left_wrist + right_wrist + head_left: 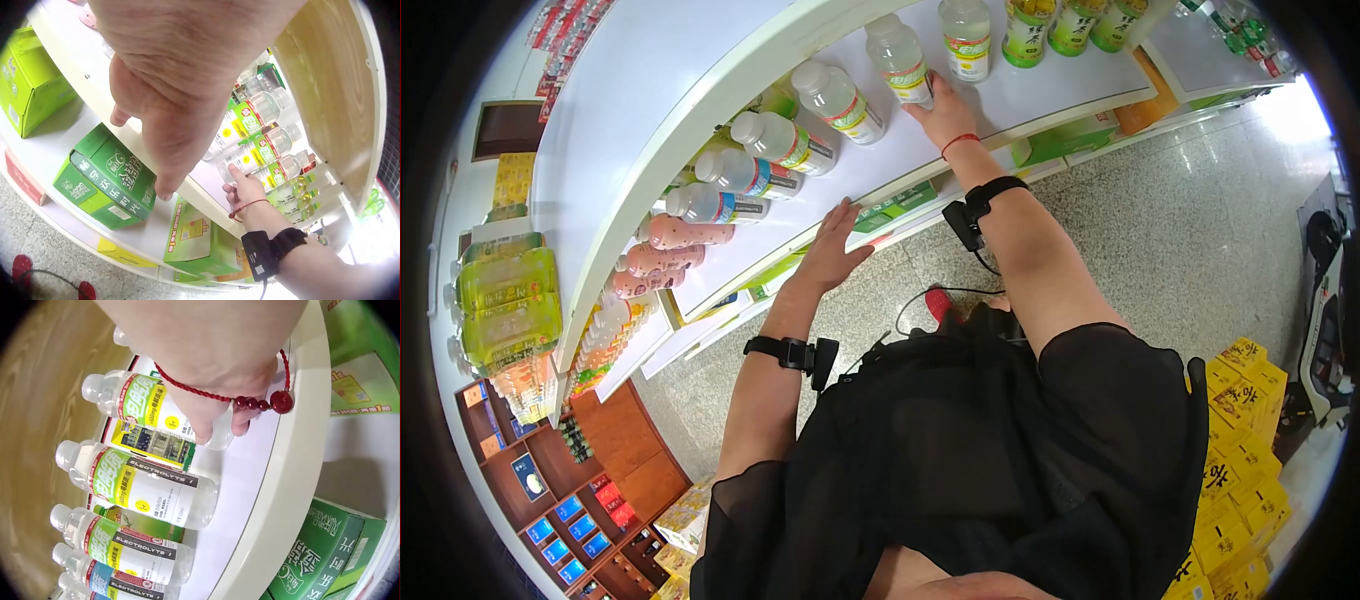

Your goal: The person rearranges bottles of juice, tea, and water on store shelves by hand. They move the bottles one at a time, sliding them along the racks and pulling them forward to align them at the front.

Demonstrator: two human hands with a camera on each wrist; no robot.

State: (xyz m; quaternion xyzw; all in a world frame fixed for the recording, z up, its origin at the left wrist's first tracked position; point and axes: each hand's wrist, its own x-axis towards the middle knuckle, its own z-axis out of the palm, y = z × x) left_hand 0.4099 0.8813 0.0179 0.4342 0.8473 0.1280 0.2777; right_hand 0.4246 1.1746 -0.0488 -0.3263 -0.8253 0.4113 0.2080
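Note:
My right hand [945,115] holds a clear electrolyte drink bottle [897,62] low on its body, at the shelf's front. In the right wrist view, thumb and fingers wrap the lower end of that bottle [140,403], which has a white cap and a green, white and yellow label. More bottles of the same kind [837,102] stand on either side. My left hand [832,252] is near the shelf's front edge, fingers extended and holding nothing. In the left wrist view, the left hand [175,100] hides part of the shelf.
A curved white shelf [1060,95] carries the row, with pink bottles [690,232] at one end and green tea bottles [1028,35] at the other. Green cartons [112,178] sit on a lower shelf. Yellow boxes [1235,470] are stacked at the right.

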